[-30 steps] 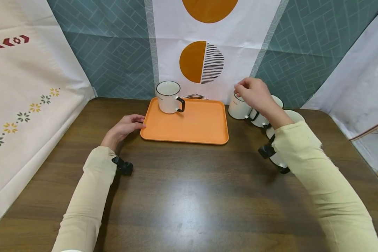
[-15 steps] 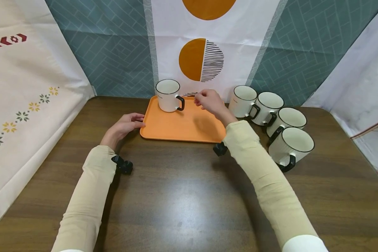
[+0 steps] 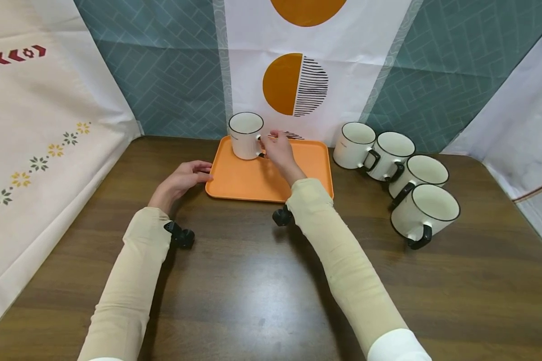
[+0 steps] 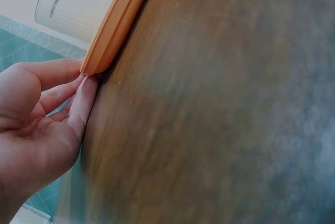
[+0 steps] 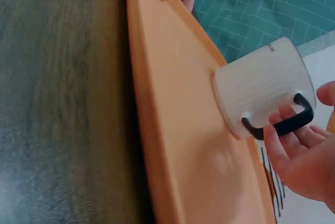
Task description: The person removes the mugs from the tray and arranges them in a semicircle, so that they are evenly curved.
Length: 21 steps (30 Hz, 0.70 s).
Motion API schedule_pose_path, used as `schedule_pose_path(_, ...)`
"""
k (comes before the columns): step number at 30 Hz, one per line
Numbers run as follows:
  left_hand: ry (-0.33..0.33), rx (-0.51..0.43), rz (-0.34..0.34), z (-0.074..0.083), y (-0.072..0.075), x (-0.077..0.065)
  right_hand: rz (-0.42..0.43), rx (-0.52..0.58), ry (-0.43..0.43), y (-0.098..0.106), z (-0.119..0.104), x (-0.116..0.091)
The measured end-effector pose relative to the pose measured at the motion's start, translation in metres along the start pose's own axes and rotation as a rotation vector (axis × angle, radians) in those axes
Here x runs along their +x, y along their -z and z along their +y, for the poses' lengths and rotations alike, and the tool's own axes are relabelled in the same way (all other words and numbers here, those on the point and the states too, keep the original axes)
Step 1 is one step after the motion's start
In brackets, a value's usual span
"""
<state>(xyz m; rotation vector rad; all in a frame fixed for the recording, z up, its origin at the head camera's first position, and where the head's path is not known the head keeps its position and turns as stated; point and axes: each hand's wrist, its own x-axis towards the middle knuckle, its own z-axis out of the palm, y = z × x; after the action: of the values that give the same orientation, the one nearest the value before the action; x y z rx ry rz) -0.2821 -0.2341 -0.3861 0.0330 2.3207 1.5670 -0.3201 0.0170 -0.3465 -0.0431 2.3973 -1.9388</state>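
Note:
On the left back part of an orange tray [image 3: 235,181] stands a white mug [image 3: 244,143] with a dark rim and a black handle [image 5: 285,126]. My right hand [image 3: 280,153] is at that handle, its fingers curled about it while the thumb stays off the mug in the right wrist view. With thumb and fingertips, my left hand [image 4: 39,114] pinches the tray's left edge. In the head view, my right fingers partly hide the handle.
Several similar white mugs stand close together right of the tray: one at the back [image 3: 353,145], others curving forward to a front mug [image 3: 422,213]. They rest on a dark wooden table [image 3: 235,281]. Patterned cloths hang behind and at both sides.
My right hand has moved left from above the mugs on the right, across the tray, to the handle of the mug on it. The left hand has stayed at the tray's edge.

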Motion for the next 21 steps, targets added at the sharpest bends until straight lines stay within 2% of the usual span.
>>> schedule_pose_path(4, 0.002, -0.006, -0.001, 0.002, -0.001, -0.001, 0.040, -0.046, 0.008, 0.000, 0.008, 0.000)
schedule_pose_path(8, 0.006, -0.002, 0.002, 0.002, -0.002, 0.000, 0.022, -0.099, 0.005, -0.001, 0.015, 0.001)
schedule_pose_path(12, 0.003, -0.006, 0.010, 0.001, -0.001, 0.001, -0.038, 0.011, -0.028, -0.004, 0.020, 0.001)
schedule_pose_path(16, 0.003, 0.000, 0.014, 0.000, -0.001, 0.001, -0.065, 0.179, -0.057, -0.006, 0.022, 0.000)
schedule_pose_path(21, 0.001, 0.004, 0.011, -0.001, 0.000, 0.000, -0.054, 0.227, -0.033, -0.005, 0.027, -0.003)
